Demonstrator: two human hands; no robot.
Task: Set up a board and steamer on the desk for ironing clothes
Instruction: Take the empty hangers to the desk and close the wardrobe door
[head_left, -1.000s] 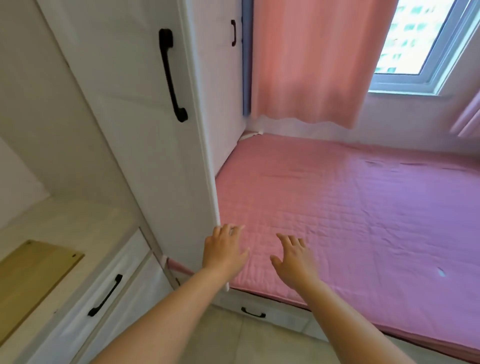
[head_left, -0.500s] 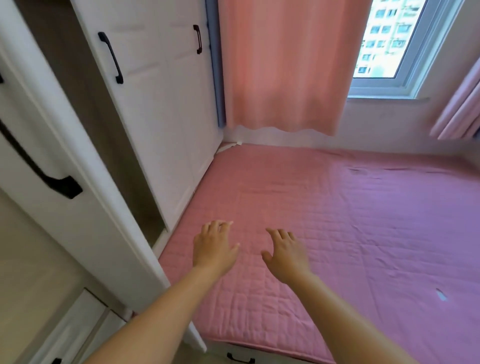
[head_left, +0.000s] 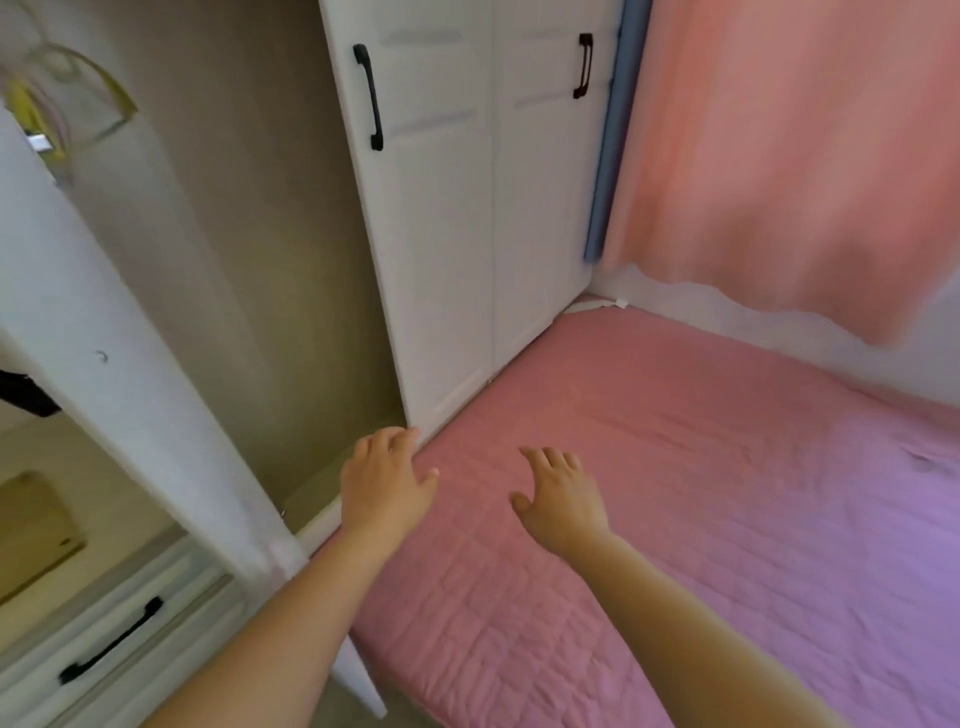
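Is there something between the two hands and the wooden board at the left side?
Yes. The open white wardrobe door stands between both hands, left and right, and the wooden board on the desk at far left.

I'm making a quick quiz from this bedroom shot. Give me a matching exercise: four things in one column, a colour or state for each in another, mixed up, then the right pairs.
Things:
1. curtain
2. door handle
3. left hand
4. wardrobe door

Colour or state:
A. black
B. swung open
C. pink
D. empty, fingers spread

Pairs: 1-C, 2-A, 3-D, 4-B
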